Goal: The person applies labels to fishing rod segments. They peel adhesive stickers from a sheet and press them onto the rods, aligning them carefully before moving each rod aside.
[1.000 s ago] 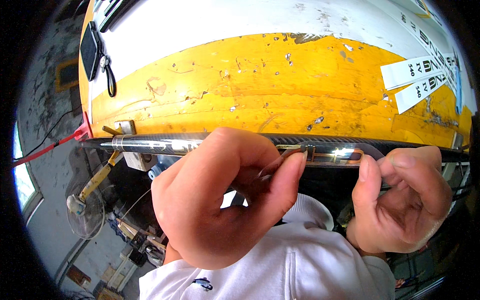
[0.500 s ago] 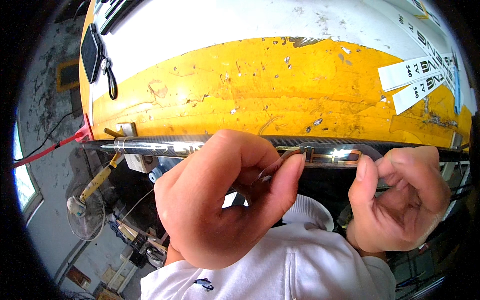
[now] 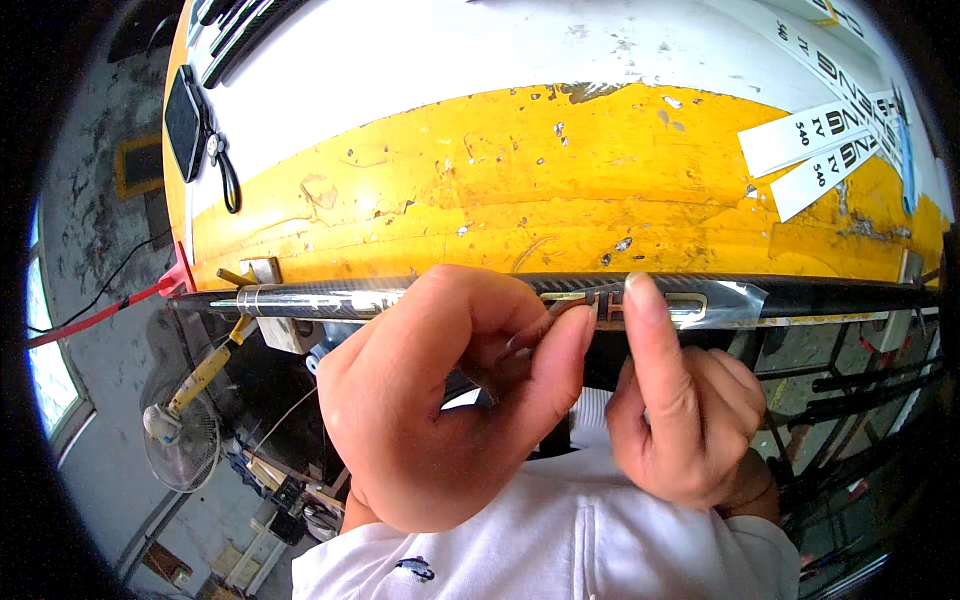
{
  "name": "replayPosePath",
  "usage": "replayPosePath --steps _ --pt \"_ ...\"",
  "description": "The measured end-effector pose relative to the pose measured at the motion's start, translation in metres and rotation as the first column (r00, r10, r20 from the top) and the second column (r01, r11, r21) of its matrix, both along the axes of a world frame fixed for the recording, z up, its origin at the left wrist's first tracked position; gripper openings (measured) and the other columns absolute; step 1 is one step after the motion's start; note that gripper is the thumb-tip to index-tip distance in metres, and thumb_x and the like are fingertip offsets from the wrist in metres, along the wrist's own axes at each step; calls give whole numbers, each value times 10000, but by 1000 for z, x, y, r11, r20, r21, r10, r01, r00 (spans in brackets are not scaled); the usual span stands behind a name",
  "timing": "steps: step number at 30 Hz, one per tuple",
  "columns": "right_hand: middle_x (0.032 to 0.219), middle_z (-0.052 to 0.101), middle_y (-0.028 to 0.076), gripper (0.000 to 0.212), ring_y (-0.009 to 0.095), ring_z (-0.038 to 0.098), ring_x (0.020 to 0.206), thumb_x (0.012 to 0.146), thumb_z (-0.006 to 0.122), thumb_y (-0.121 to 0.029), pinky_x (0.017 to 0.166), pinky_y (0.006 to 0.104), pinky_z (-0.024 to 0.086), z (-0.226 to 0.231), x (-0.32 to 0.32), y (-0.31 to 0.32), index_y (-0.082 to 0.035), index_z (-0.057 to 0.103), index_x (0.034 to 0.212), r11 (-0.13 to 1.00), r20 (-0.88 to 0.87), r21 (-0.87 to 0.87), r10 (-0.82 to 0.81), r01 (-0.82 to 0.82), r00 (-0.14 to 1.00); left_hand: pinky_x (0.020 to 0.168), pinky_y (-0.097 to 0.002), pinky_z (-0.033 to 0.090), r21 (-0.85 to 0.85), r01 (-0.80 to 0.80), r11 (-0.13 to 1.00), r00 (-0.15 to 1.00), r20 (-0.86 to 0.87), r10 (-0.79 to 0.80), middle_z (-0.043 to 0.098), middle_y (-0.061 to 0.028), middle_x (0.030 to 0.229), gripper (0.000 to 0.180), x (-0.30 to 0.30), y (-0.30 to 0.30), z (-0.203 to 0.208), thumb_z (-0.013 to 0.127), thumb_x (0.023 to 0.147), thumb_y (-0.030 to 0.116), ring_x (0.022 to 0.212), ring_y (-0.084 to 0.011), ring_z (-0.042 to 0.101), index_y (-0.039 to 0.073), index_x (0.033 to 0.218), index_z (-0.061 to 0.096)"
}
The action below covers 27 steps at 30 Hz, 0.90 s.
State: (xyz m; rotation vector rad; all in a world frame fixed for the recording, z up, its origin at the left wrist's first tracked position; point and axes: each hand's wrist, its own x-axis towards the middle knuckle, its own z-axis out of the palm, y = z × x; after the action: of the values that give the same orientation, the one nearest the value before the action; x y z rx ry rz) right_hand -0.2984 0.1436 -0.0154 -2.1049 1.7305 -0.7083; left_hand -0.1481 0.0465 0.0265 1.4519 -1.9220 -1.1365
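Pinching an edge of clear film [image 3: 738, 306] between thumb and forefinger of the left hand [image 3: 430, 410], the grip itself partly hidden by the knuckles. Pressing that film onto a dark woven-pattern rod [image 3: 850, 299] with the straight forefinger of the right hand [image 3: 680, 430], its other fingers loosely curled and free. Gold lettering under the film, just right of the left hand; more shiny film along the rod to the left.

Laid along the near edge of the counter [image 3: 420, 210], the rod. Yellow paint on the near part of the counter, chipped and scratched down to grey and white spots; white and smudged farther off. At far left, a black phone [image 3: 184, 122] with a looped strap [image 3: 230, 188], near some dark rods [image 3: 250, 40]. At far right, overlapping white strips [image 3: 790, 137] with dark lettering, beside a slim blue tool [image 3: 908, 165].

Beyond the left end, a red bar [image 3: 150, 293], a caged fan [image 3: 185, 445], a stained grey floor [image 3: 110, 390] and a bright pane [image 3: 55, 350]. Nearer, mixed clutter [image 3: 290, 492] and a white shirt [image 3: 500, 540].
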Motion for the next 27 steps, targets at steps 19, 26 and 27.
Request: replayPosePath --steps 19,26,27 --pt "1194 601 320 560 282 658 600 763 600 91 566 344 532 0 6 -3 204 418 1280 996 31 -30 -80 81 996 483 -170 339 49 33 998 999 34 -35 573 0 652 177 2 -3 10 748 799 1 516 -28 464 12 778 573" --pt "1136 620 323 630 194 564 479 750 583 131 534 327 511 -8 8 -8 227 337 1322 993 107 -91 -60 69 992 433 -169 320 -33 -14 999 1000 28 14 572 6 639 166 10 -5 7 737 830 58 479 -15 443 21 783 582" --pt "1128 623 320 644 186 555 470 746 580 137 529 323 507 -10 8 -8 226 326 1331 992 107 -106 -55 66 993 434 -168 321 -33 -9 999 999 39 10 572 8 639 165 11 -6 6 741 825 51 479 -15 445 21 784 584"
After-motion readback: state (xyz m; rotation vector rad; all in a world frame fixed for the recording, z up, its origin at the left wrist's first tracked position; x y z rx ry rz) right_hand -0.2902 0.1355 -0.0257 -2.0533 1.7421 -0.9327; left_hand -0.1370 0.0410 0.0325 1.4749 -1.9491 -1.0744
